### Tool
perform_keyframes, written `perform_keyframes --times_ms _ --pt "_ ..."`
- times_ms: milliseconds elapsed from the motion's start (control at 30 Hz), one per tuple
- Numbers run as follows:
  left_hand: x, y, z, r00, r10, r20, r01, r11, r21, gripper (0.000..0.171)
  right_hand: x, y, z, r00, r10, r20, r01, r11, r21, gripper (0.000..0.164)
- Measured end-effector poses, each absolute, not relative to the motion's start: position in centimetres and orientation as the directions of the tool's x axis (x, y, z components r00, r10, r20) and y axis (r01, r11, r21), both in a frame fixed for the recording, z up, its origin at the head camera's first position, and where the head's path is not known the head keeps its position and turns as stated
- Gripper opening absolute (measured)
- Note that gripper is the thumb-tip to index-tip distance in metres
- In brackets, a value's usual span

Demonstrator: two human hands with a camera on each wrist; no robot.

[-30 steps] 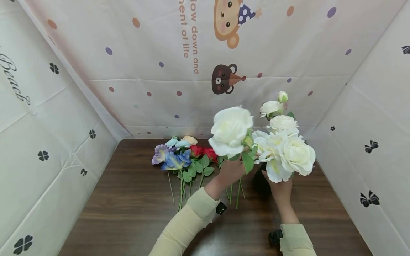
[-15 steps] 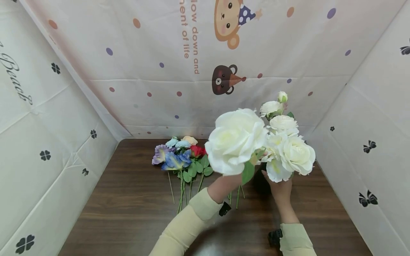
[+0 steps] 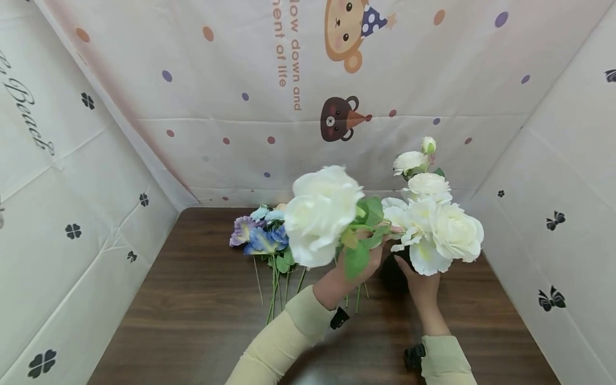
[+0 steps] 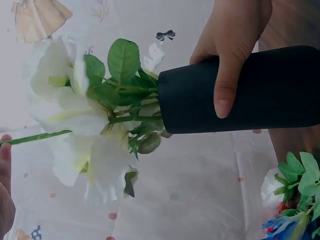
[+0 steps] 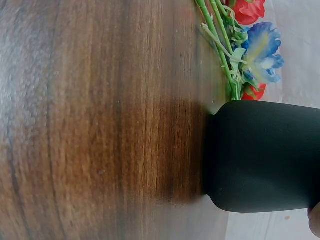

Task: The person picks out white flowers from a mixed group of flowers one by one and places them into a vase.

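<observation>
In the head view my left hand (image 3: 343, 279) holds a large white rose (image 3: 317, 216), its bloom turned to the left. The rose's green stem (image 4: 42, 136) crosses at the left wrist view's edge, where my fingertips (image 4: 5, 152) pinch it beside the other blooms. My right hand (image 3: 424, 289) grips the upper part of a black vase (image 4: 192, 102), thumb across its side. White flowers (image 3: 454, 232) with green leaves stand in that vase. Its base (image 5: 250, 160) is at the tabletop in the right wrist view.
Left of the vase lie loose flowers on the brown wooden table (image 3: 192, 321): a blue iris (image 3: 262, 241), a purple one (image 3: 242, 231), light blue blooms (image 3: 260, 213), and red ones (image 5: 248, 11). Printed white cloth walls (image 3: 216, 96) enclose the table's back and sides.
The rose in my left hand first swings nearer the vase, then tilts away to the left, baring its leaves and stem. My right hand stays on the vase.
</observation>
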State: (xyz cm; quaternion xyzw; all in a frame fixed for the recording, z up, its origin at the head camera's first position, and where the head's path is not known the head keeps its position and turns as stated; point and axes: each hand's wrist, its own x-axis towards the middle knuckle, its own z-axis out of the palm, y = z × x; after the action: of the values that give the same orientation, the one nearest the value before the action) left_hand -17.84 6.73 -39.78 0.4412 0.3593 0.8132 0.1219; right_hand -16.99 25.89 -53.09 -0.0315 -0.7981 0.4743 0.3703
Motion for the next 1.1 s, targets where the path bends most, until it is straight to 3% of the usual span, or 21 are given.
perform_keyframes --times_ms 33,67,100,200,267,333,400,500,700,900,1100 --pt "-18.1 6.9 -40.1 -0.575 0.524 0.628 0.112 -0.71 0.695 0.083 -16.9 25.9 -53.1 -0.724 0.407 0.557 -0.299 0.543 -0.785 0.09" --pt "-18.1 7.2 -40.4 -0.594 0.538 0.597 0.021 -0.732 0.681 0.089 -16.9 25.9 -53.0 -0.725 0.414 0.55 -0.292 0.538 -0.791 0.089" --pt "-18.0 7.4 -40.5 -0.636 0.513 0.577 0.166 -0.639 0.751 0.098 -16.9 25.8 -53.0 -0.729 0.42 0.541 -0.291 0.526 -0.799 0.089" --pt "-18.1 7.9 -41.2 -0.664 0.538 0.519 0.186 -0.553 0.812 0.095 -16.7 25.8 -52.9 -0.739 0.43 0.518 -0.265 0.522 -0.811 0.088" --pt "-18.3 8.1 -41.5 -0.684 0.553 0.476 0.228 -0.458 0.859 0.077 -16.7 25.8 -53.0 -0.741 0.433 0.512 -0.257 0.522 -0.813 0.087" --pt "-18.5 8.1 -41.3 -0.682 0.539 0.494 0.408 -0.28 0.869 0.054 -16.7 25.8 -53.0 -0.74 0.431 0.517 -0.269 0.515 -0.814 0.087" --pt "-18.9 8.0 -40.9 -0.658 0.499 0.564 0.612 -0.081 0.787 0.031 -16.8 25.8 -53.1 -0.742 0.431 0.514 -0.267 0.514 -0.815 0.085" --pt "-19.5 7.8 -40.4 -0.597 0.42 0.684 0.791 0.164 0.589 0.02 -16.8 25.8 -53.1 -0.742 0.437 0.508 -0.241 0.534 -0.811 0.082" --pt "-20.1 7.8 -39.6 -0.626 0.429 0.651 0.766 0.187 0.615 0.02 -16.6 25.8 -53.3 -0.747 0.431 0.506 -0.255 0.517 -0.817 0.084" --pt "-20.1 8.2 -38.7 -0.664 0.454 0.595 0.742 0.3 0.599 0.018 -16.6 25.9 -53.4 -0.752 0.452 0.48 -0.241 0.489 -0.838 0.084" --pt "-20.4 8.0 -37.9 -0.665 0.467 0.583 0.742 0.325 0.586 0.013 -16.6 25.7 -53.3 -0.747 0.464 0.475 -0.246 0.47 -0.847 0.08"
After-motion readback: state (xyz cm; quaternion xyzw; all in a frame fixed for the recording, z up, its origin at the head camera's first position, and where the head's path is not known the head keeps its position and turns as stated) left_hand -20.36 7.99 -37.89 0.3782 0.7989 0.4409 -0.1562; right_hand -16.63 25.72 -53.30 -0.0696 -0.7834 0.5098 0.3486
